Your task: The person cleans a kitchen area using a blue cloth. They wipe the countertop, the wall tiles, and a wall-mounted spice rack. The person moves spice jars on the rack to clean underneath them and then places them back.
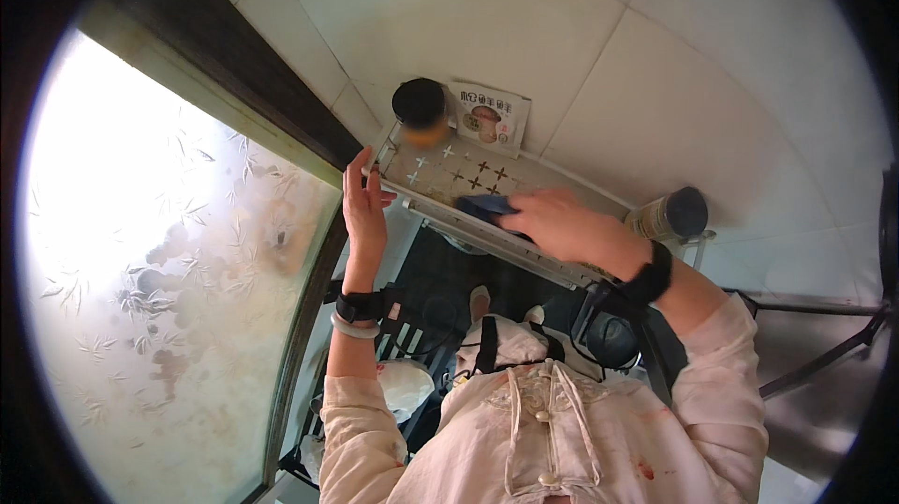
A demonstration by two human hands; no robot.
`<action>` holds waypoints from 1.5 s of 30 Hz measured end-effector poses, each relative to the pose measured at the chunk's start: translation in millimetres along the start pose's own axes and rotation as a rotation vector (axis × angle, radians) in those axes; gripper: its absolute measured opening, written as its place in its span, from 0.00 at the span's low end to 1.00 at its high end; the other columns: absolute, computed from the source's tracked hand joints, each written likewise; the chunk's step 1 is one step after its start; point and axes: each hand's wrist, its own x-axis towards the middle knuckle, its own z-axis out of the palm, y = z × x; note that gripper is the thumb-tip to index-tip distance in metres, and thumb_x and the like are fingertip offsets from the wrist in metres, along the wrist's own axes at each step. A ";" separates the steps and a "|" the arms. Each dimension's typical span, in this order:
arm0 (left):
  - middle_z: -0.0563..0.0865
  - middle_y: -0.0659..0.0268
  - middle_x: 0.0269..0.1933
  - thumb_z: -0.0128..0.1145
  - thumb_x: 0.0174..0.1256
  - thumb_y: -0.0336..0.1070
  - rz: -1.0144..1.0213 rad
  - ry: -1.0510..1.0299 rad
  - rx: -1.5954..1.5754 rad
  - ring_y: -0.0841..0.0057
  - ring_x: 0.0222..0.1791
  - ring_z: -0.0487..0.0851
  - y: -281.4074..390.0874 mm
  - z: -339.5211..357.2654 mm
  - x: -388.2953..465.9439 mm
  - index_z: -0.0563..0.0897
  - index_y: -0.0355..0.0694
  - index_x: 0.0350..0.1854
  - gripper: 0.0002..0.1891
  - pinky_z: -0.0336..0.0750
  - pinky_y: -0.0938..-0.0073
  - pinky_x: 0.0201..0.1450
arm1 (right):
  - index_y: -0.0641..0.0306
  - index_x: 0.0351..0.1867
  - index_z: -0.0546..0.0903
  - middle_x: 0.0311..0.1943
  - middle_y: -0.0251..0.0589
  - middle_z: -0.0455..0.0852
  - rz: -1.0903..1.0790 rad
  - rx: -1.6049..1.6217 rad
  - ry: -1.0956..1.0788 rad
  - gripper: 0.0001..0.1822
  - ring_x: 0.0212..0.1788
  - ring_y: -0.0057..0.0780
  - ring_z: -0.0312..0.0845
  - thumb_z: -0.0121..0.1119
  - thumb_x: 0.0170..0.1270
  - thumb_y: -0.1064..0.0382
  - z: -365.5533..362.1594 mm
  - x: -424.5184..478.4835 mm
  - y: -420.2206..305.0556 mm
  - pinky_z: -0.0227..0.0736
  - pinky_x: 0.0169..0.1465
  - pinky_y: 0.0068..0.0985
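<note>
A dark blue cloth (486, 207) is bunched under the fingers of my right hand (562, 219), pressed to the perforated floor of a white wall shelf (439, 165). My left hand (365, 202) is at the shelf's left front corner, its fingers around the end rail and its thumb by the front edge. A jar with a black lid (419, 102) and amber contents stands at the shelf's left end. Beside it a white printed food packet (489, 117) leans on the wall. A second dark-lidded jar (664, 214) is at the right end, beyond my right wrist.
Behind the shelf rises a tiled wall (449, 19). On the left is a frosted, leaf-patterned glass pane (175, 279) in a dark frame. Below are a white plastic bag (405, 388), a dark round vessel (612, 341) and a metal surface (815, 363) at right.
</note>
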 end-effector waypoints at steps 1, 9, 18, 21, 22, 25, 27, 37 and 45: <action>0.78 0.64 0.55 0.44 0.77 0.34 -0.016 -0.003 -0.009 0.80 0.32 0.85 0.2 1.6 1.0 0.70 0.44 0.67 0.18 0.80 0.80 0.34 | 0.56 0.50 0.82 0.41 0.45 0.78 0.006 0.008 -0.039 0.19 0.48 0.46 0.78 0.56 0.56 0.68 0.1 -15.1 5.4 0.75 0.46 0.42; 0.79 0.63 0.54 0.45 0.77 0.34 0.009 0.012 -0.010 0.79 0.30 0.85 -2.7 1.5 3.2 0.70 0.44 0.67 0.18 0.79 0.79 0.32 | 0.59 0.48 0.81 0.46 0.46 0.77 0.094 -0.020 0.154 0.18 0.51 0.47 0.77 0.59 0.53 0.73 -25.5 32.1 -11.8 0.77 0.47 0.40; 0.81 0.63 0.50 0.45 0.78 0.35 0.006 -0.010 0.018 0.79 0.30 0.85 2.7 -1.1 0.3 0.70 0.45 0.66 0.18 0.78 0.79 0.32 | 0.57 0.48 0.80 0.49 0.42 0.75 0.066 -0.003 0.162 0.19 0.55 0.44 0.72 0.60 0.53 0.73 9.9 -3.1 -15.3 0.76 0.52 0.38; 0.81 0.63 0.49 0.45 0.78 0.35 0.018 0.002 -0.004 0.79 0.29 0.85 -0.1 0.8 -0.8 0.70 0.45 0.66 0.18 0.78 0.79 0.32 | 0.58 0.48 0.80 0.48 0.42 0.76 0.179 -0.005 0.048 0.19 0.52 0.45 0.75 0.59 0.53 0.73 3.9 -46.9 -13.6 0.77 0.50 0.39; 0.81 0.63 0.49 0.45 0.78 0.35 0.014 0.002 -0.005 0.79 0.29 0.85 -2.3 1.7 -0.3 0.70 0.45 0.66 0.18 0.78 0.79 0.32 | 0.59 0.49 0.79 0.47 0.43 0.77 0.241 -0.032 0.012 0.19 0.50 0.46 0.76 0.58 0.53 0.74 2.0 -59.4 -13.2 0.77 0.49 0.40; 0.81 0.64 0.49 0.45 0.78 0.35 -0.001 0.009 -0.012 0.80 0.29 0.85 -4.0 1.9 0.2 0.70 0.46 0.67 0.18 0.78 0.79 0.31 | 0.66 0.55 0.75 0.48 0.49 0.76 0.411 -0.113 -0.019 0.24 0.50 0.47 0.77 0.57 0.53 0.75 -13.5 -68.1 -16.4 0.76 0.50 0.39; 0.81 0.64 0.49 0.45 0.78 0.35 -0.019 0.024 -0.032 0.80 0.29 0.85 -1.1 -1.5 -1.0 0.70 0.47 0.67 0.18 0.78 0.79 0.31 | 0.70 0.57 0.72 0.49 0.51 0.75 0.422 -0.074 0.196 0.26 0.51 0.48 0.76 0.56 0.53 0.76 -22.5 -60.4 -16.4 0.76 0.51 0.38; 0.83 0.64 0.45 0.45 0.78 0.36 0.028 -0.002 0.007 0.80 0.30 0.85 -4.0 -1.5 -0.1 0.70 0.48 0.67 0.18 0.77 0.79 0.31 | 0.72 0.45 0.78 0.45 0.52 0.78 0.299 0.022 0.263 0.17 0.51 0.49 0.75 0.63 0.50 0.75 27.0 -89.0 1.0 0.78 0.49 0.38; 0.79 0.67 0.38 0.46 0.78 0.37 0.030 0.019 0.021 0.80 0.31 0.84 -2.5 0.4 -0.5 0.70 0.48 0.67 0.18 0.76 0.78 0.31 | 0.72 0.40 0.82 0.44 0.53 0.78 0.397 0.002 0.303 0.13 0.51 0.51 0.75 0.62 0.49 0.75 1.9 -73.3 -7.2 0.77 0.53 0.38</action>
